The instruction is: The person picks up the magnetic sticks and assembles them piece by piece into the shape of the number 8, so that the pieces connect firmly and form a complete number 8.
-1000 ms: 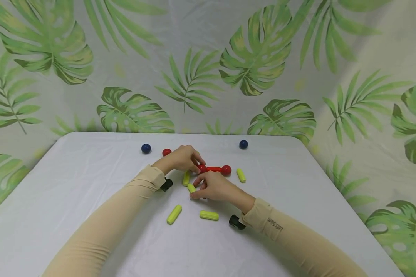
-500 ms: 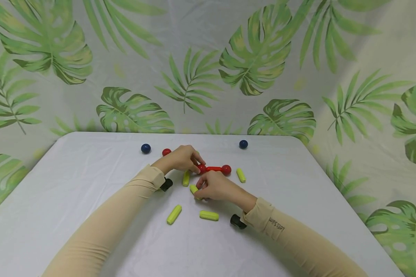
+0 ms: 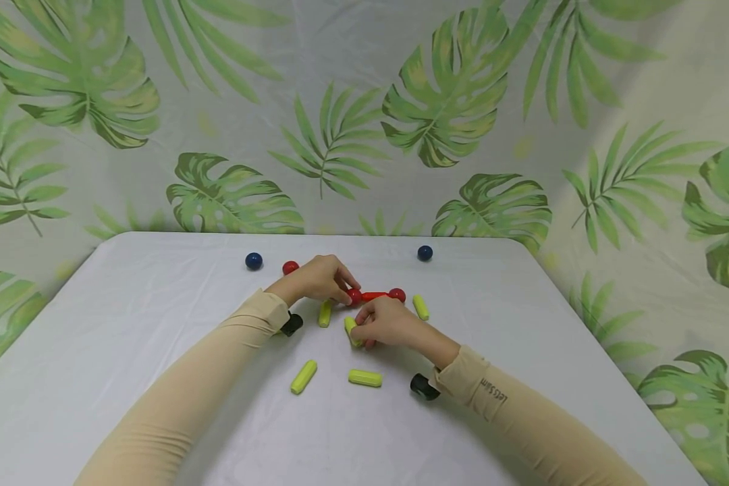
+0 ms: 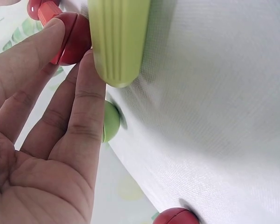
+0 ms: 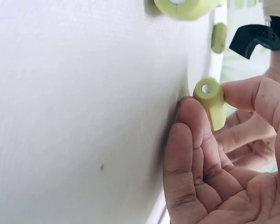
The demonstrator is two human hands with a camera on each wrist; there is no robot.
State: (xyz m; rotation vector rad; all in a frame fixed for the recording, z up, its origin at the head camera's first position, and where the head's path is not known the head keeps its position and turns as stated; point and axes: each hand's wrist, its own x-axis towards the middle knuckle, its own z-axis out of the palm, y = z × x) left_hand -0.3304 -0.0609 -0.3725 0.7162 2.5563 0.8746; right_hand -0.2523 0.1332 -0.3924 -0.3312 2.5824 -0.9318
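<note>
My left hand (image 3: 323,277) pinches the red ball (image 4: 77,39) at the left end of a red stick (image 3: 374,295). A second red ball (image 3: 397,295) sits on the stick's right end. Between the thumb and fingers of my right hand (image 3: 391,324) is a yellow-green stick (image 3: 352,331), held tilted close over the table. Its end in the right wrist view shows a round silver spot (image 5: 206,88). Another yellow-green stick (image 3: 325,314) lies just below my left hand. Behind the left fingers, the left wrist view shows a green ball (image 4: 111,121).
More yellow-green sticks lie about: one (image 3: 421,307) right of the red piece, two nearer the front, a slanted stick (image 3: 304,376) and a level stick (image 3: 365,378). Toward the white table's (image 3: 158,304) back are a blue ball (image 3: 254,261), a red ball (image 3: 290,268) and another blue ball (image 3: 425,253).
My right hand has shifted slightly right, carrying the yellow-green stick toward the red piece and turning it more upright in view. The left hand stays on the red ball.
</note>
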